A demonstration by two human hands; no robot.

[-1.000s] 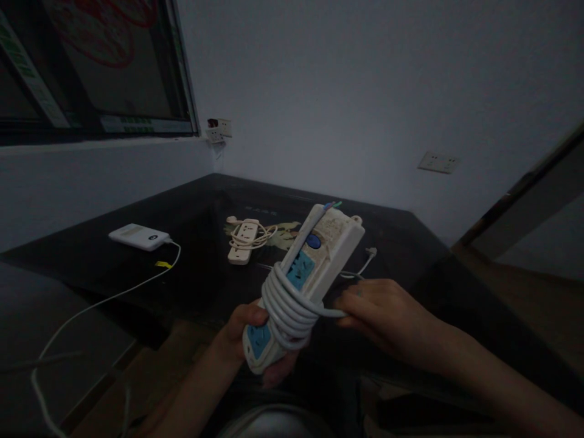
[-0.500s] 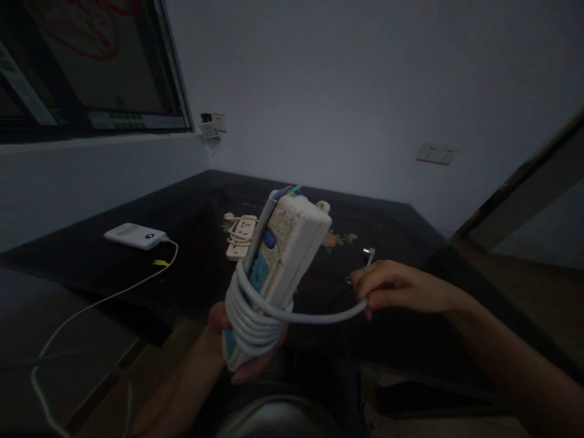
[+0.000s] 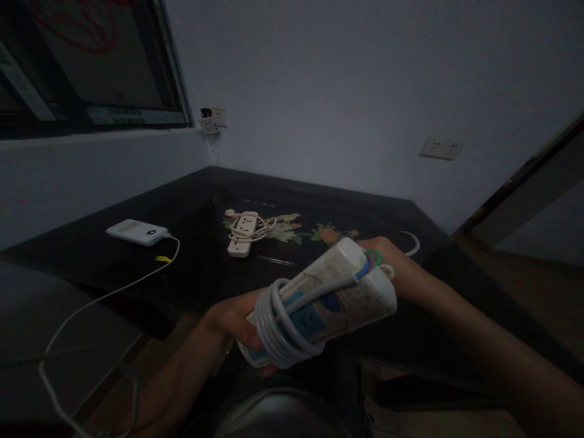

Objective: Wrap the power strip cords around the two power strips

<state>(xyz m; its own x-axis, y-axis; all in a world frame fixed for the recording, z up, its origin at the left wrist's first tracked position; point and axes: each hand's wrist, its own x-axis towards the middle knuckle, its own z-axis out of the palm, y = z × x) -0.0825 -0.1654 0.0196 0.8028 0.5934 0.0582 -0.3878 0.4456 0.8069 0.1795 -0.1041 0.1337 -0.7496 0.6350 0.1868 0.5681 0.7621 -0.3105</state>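
My left hand [image 3: 241, 319] grips the lower end of a grimy white power strip [image 3: 369, 304] with a blue label, held tilted over the table's near side. Several turns of thick grey-white cord [image 3: 285, 340] circle its lower part. At the upper end, blue and green wires [image 3: 369, 261] poke out of the cord's sheath. My right hand [image 3: 378, 248] reaches behind the strip, its fingers mostly hidden. A free length of cord [image 3: 414, 244] curves out past that hand, which appears closed on the cord.
On the dark table [image 3: 191, 201] lie a smaller power strip [image 3: 246, 228] wrapped in its own cord and a white power bank [image 3: 137, 232]. A thin cable [image 3: 114, 292] runs from the power bank off the near-left edge. Wall sockets [image 3: 441, 148] are behind, with a window at left.
The power strip has tipped over to the right and lower. My right hand has moved from beside it to behind it, bringing the cord around. My left hand keeps its grip.
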